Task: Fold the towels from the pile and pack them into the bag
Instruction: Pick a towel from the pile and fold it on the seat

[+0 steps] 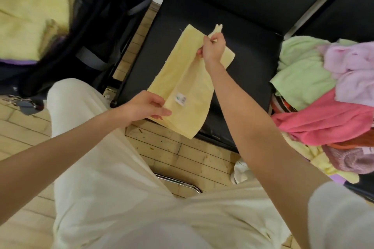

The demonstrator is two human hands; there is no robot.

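A pale yellow towel [182, 85] with a small white label lies stretched over the black seat [247, 50] in the middle. My right hand [213, 47] pinches its far end and lifts a corner. My left hand [145, 107] holds the near edge between thumb and fingers. The pile of towels [323, 97], green, lilac, pink and yellow, is heaped on the right. The black bag [97, 26] stands open at the upper left with folded yellow towels [26, 26] inside.
My legs in white trousers [125, 188] fill the lower middle. A wooden floor [182, 151] shows below the seat. A chrome frame bar [178, 183] runs near my knees. A white cloth [241, 172] lies on the floor.
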